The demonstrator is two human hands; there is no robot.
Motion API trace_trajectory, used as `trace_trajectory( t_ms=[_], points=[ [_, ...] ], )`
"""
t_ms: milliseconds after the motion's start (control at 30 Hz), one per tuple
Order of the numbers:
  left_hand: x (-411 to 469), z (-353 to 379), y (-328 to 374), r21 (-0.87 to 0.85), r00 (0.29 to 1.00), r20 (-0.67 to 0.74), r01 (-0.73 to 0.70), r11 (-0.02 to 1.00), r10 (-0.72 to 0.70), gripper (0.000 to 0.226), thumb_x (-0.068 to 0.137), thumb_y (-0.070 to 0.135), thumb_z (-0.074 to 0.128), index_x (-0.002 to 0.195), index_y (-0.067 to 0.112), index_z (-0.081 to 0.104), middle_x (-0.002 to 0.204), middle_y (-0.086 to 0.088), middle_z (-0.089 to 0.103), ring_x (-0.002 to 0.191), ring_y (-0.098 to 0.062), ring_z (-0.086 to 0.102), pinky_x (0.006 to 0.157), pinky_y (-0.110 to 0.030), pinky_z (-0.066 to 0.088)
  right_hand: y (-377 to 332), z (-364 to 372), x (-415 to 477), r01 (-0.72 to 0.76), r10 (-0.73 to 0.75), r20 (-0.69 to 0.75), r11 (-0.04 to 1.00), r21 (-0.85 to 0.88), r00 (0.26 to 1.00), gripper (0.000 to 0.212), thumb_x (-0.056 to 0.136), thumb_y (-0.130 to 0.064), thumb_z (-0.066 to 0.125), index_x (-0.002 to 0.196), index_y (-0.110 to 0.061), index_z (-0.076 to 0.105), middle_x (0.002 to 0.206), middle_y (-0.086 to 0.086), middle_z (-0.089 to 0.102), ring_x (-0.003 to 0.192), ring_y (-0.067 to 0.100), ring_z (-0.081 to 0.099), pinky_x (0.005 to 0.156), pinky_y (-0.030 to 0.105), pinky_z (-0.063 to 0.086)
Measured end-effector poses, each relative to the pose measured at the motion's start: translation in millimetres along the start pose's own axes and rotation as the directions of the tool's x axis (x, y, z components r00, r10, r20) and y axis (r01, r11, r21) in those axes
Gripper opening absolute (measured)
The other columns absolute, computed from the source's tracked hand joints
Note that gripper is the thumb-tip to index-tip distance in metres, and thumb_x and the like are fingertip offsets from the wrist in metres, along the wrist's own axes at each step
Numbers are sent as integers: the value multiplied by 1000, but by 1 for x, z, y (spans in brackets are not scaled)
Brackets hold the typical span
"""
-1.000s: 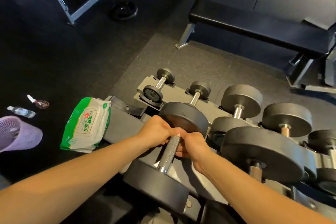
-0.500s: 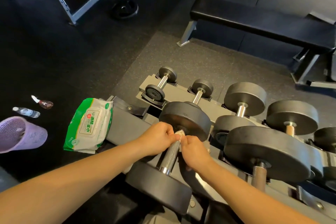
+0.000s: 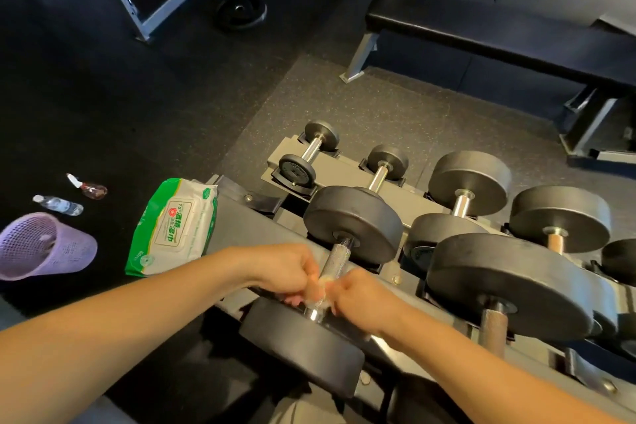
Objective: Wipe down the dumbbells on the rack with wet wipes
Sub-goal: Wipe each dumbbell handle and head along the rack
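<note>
A black dumbbell [image 3: 354, 222] with a knurled steel handle lies on the top tier of the grey rack [image 3: 237, 227]. My left hand [image 3: 285, 272] and my right hand [image 3: 358, 296] both grip a white wet wipe [image 3: 321, 299] wrapped round the near end of that handle, close to the near weight head [image 3: 303, 344]. The far part of the handle is bare. A green-and-white pack of wet wipes [image 3: 173, 227] leans on the rack's left end. Several more dumbbells [image 3: 509, 286] lie on the rack to the right.
A purple mesh basket [image 3: 41, 246] lies on the black floor at the left, with a small water bottle [image 3: 58, 205] and a brown bottle [image 3: 91, 188] behind it. A black bench [image 3: 481, 31] stands at the back right, and a weight plate [image 3: 241, 12] lies on the floor.
Both hands have slid the wipe along the handle from its far end, near the far weight head, down to its near end.
</note>
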State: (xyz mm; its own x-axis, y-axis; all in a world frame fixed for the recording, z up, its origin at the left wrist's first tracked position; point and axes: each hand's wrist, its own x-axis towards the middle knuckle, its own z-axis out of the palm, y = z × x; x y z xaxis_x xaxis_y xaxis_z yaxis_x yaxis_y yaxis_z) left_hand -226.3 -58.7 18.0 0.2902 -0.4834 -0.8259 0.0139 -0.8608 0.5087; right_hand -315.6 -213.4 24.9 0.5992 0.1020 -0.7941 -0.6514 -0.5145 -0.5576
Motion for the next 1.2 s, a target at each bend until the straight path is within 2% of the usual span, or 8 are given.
trace_trajectory(
  t_ms=[100,267,433,500,633,900,1067,1200],
  points=[
    [-5,1,-2,-23,997,80,21,1000,-19,27,92,9,69,67,3,63,55,0,56,47,-9,45,48,-19,36,3,-3,2,34,-32,17,987,-158,999,33,100,-27,51,73,-12,61,62,4,54,55,20,54,50,26,40],
    [13,5,13,-143,904,-419,-164,976,90,31,98,22,67,69,17,58,61,3,58,57,-7,53,64,-25,45,4,-20,30,52,-103,-371,988,-144,923,42,104,-33,46,80,-6,67,81,11,67,80,32,64,72,36,49],
    [3,0,-17,-76,992,111,-53,996,62,24,93,8,70,70,15,65,64,-1,58,58,-9,49,63,-26,40,9,5,12,84,-90,-26,982,-167,996,40,101,-28,54,79,1,70,63,7,58,62,19,54,65,33,43],
    [-1,0,-18,-82,990,136,-19,996,31,23,92,11,73,70,17,67,65,0,61,60,-10,51,64,-27,40,5,-3,12,73,-74,5,977,-199,997,38,99,-31,59,76,-3,72,66,9,61,63,17,55,66,33,46],
    [-4,-5,4,-439,983,-182,-98,893,18,7,94,9,62,99,7,67,74,-4,68,66,-12,62,61,-23,50,-12,-24,23,86,-137,-283,979,-186,949,44,102,-36,54,66,-10,60,65,4,58,66,21,55,64,34,45],
    [10,6,2,-468,893,-450,-260,844,26,7,91,16,76,88,12,72,67,1,69,64,-10,63,65,-26,53,-38,-55,-1,137,-149,-38,968,-211,988,27,102,-10,43,93,-5,68,82,13,74,61,21,70,51,33,55],
    [17,7,8,-403,834,-551,-304,863,37,4,87,23,80,90,21,80,71,7,74,65,-1,66,64,-12,48,-40,-82,14,471,-591,-587,803,-365,553,16,99,-28,56,109,-19,66,101,-5,62,91,8,59,79,26,49],
    [14,11,5,-226,843,-515,-309,924,155,12,86,28,80,74,24,80,66,8,72,60,1,60,61,-16,43,-31,-74,47,437,-647,-385,745,-503,658,59,94,-63,49,138,-24,53,128,-4,55,119,16,53,97,37,48]
  ],
)
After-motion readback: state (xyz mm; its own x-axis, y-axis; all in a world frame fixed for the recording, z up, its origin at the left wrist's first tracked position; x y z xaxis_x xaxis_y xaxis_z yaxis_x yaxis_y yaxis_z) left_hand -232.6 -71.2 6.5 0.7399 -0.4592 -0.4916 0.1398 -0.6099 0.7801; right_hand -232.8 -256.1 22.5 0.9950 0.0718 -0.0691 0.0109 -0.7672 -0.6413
